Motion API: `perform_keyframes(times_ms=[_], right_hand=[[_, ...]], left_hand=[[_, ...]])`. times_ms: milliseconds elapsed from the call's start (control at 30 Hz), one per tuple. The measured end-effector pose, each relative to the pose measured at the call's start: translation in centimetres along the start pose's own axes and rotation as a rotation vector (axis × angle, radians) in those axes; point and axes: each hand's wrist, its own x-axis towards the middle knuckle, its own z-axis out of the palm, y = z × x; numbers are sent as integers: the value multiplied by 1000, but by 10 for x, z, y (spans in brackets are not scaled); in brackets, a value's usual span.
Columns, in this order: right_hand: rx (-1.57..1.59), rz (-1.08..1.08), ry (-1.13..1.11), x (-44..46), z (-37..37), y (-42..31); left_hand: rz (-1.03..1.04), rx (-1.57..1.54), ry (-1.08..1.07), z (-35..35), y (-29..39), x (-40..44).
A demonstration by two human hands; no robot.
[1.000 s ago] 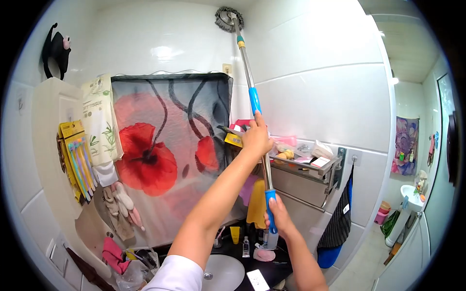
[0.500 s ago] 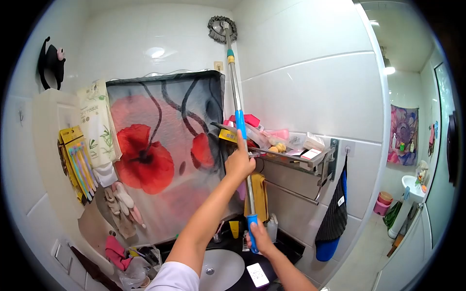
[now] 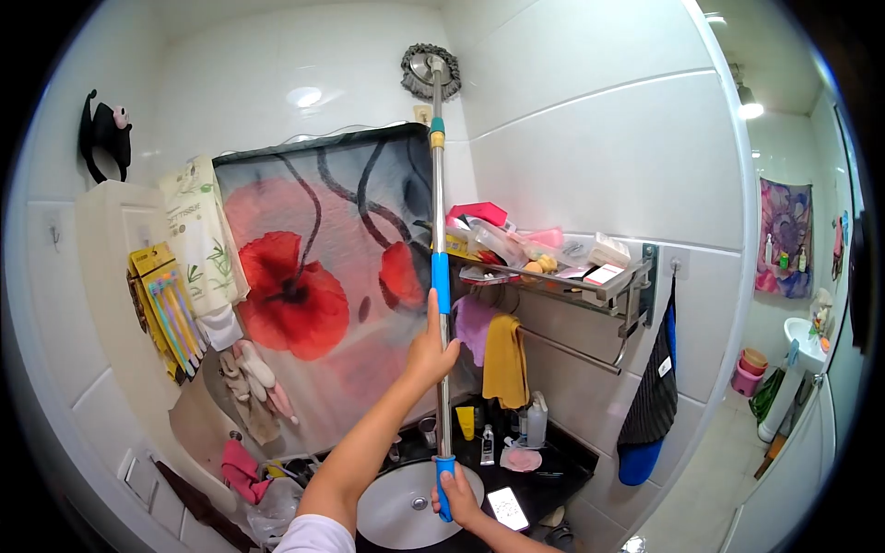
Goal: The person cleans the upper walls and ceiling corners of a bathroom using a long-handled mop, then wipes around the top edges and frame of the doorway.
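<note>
A long-handled mop (image 3: 438,212) with a metal pole and blue grips stands almost upright before me. Its round grey fringed head (image 3: 430,72) is up against the tiled wall near the corner, above a cloth with red poppies (image 3: 295,295). My left hand (image 3: 431,352) is closed around the pole just under the upper blue grip, index finger pointing up along it. Lower down, my right hand (image 3: 458,498) wraps the blue end grip, in front of the sink (image 3: 383,511).
To the right, a metal wall rack (image 3: 590,290) holds packets and boxes, with a yellow cloth (image 3: 505,364) below. A phone (image 3: 507,509) and bottles (image 3: 536,419) lie or stand on the black counter. A dark glove (image 3: 650,405) hangs near the doorway. Toothbrush packs (image 3: 166,309) hang left.
The mop has gone from leaning to nearly vertical, its lower end shifting left and down with both hands. The head stays near the corner. The view has shifted slightly.
</note>
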Motion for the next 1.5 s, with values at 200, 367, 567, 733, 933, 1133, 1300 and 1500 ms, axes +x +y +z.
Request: perform_keyframes(times_ms=[200, 367, 567, 733, 933, 1133, 1300, 1500], right_hand=[[72, 20, -73, -9, 12, 21], [154, 11, -146, -19, 29, 24], [49, -21, -123, 8, 34, 13], [-2, -97, -119, 50, 29, -34], [-93, -106, -146, 98, 23, -106], [-165, -82, -136, 92, 20, -138], [-240, -74, -122, 58, -2, -98], [-253, -41, -109, 18, -19, -88]], left_hand=[[-167, 99, -128, -18, 11, -20], [-138, 283, -153, -31, 15, -32], [-136, 262, -107, -41, 5, -10], [-46, 283, 26, -43, -1, 47], [-75, 520, 166, -70, 25, 120], [-104, 489, 185, -81, 44, 132], [-21, 219, 245, -40, 8, 88], [-89, 49, 119, -40, 43, 46]])
